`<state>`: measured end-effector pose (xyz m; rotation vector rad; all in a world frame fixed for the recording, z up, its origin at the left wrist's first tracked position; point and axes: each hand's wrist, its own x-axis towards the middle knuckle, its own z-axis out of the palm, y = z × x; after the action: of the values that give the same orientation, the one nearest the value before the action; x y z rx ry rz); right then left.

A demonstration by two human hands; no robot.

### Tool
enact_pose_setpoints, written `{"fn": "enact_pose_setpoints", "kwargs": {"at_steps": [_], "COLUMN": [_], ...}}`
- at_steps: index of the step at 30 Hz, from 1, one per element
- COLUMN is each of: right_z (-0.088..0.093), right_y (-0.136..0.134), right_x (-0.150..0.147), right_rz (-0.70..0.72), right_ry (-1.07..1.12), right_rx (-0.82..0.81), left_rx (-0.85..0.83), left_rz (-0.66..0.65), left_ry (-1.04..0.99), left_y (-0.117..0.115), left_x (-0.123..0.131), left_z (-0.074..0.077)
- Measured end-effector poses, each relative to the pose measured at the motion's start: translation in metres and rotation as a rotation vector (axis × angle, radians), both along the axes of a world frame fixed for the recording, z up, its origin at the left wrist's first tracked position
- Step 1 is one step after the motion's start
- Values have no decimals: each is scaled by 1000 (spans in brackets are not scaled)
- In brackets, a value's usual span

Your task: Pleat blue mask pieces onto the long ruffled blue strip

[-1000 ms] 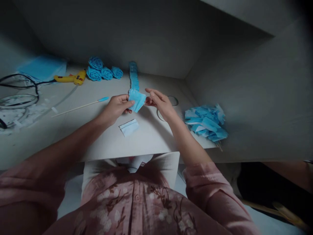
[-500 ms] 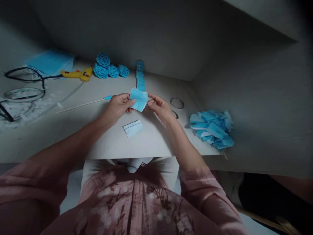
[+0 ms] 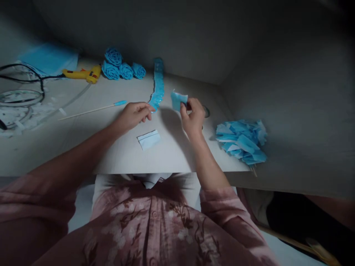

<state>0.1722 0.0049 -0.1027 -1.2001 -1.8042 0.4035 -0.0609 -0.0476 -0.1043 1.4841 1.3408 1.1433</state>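
My right hand (image 3: pixel 192 115) pinches a small light-blue square (image 3: pixel 178 100), paper or thin cloth, and holds it raised above the table. My left hand (image 3: pixel 138 112) is closed, with thumb and fingers bent together by the near end of a row of overlapping blue pieces (image 3: pixel 158 83). Whether anything sits in those fingertips is hidden. Just left of that hand lies a thin stick (image 3: pixel 91 112) with a blue wrapped tip (image 3: pixel 120 103). A folded pale-blue piece (image 3: pixel 149 140) rests on the table in front of me.
Several blue rolled roses (image 3: pixel 113 69) stand at the back, beside a yellow glue gun (image 3: pixel 88 75) with a black cord. Blue sheets (image 3: pixel 50 59) and white scraps (image 3: pixel 23 116) lie at left. A blue petal bunch (image 3: pixel 240 142) on sticks rests by the right wall.
My hands have moved apart. The blue square, held by both before, has gone right and up in my right hand; my left hand has let it go.
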Motion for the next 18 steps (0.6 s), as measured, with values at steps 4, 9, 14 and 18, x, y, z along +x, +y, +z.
{"fn": "enact_pose_setpoints", "kwargs": {"at_steps": [4, 9, 14, 18], "right_z": [14, 9, -2, -12], "right_y": [-11, -18, -8, 4], "right_x": [3, -9, -5, 1], "right_rz": [-15, 197, 149, 118], "right_ry": [-572, -640, -304, -136], "right_rx": [49, -106, -29, 49], "left_rx": [18, 72, 129, -16], "left_rz": [-107, -292, -388, -262], "left_ry": [476, 791, 663, 357], "left_y": [-1, -4, -5, -6], "left_x": [-9, -6, -2, -1], "left_z": [-2, -8, -10, -2]}}
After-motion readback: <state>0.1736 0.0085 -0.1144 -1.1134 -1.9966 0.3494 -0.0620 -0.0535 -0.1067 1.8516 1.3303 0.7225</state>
